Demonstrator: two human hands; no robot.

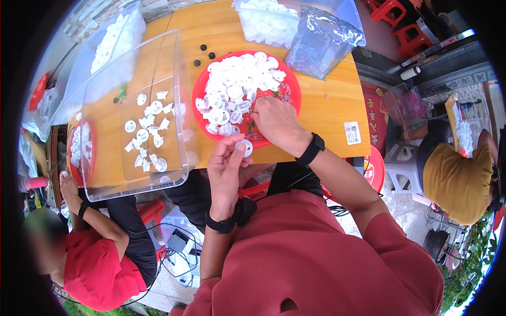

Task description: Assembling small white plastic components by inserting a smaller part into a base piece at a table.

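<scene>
At the table's near edge, my left hand pinches a small white round plastic part with holes in its face, between thumb and fingers. My right hand reaches down into a round red tray. Its fingers are curled together near the tray's bare patch, and what they grip, if anything, is hidden. A heap of similar white plastic parts fills the tray's left and far portions. Beside it on the left stands a clear plastic bin with several loose white parts in it.
Small black pieces lie beyond the red tray. A grey plastic bag leans on a clear tub of white parts. At left, a co-worker in red sits by another red tray. A person in mustard sits at right.
</scene>
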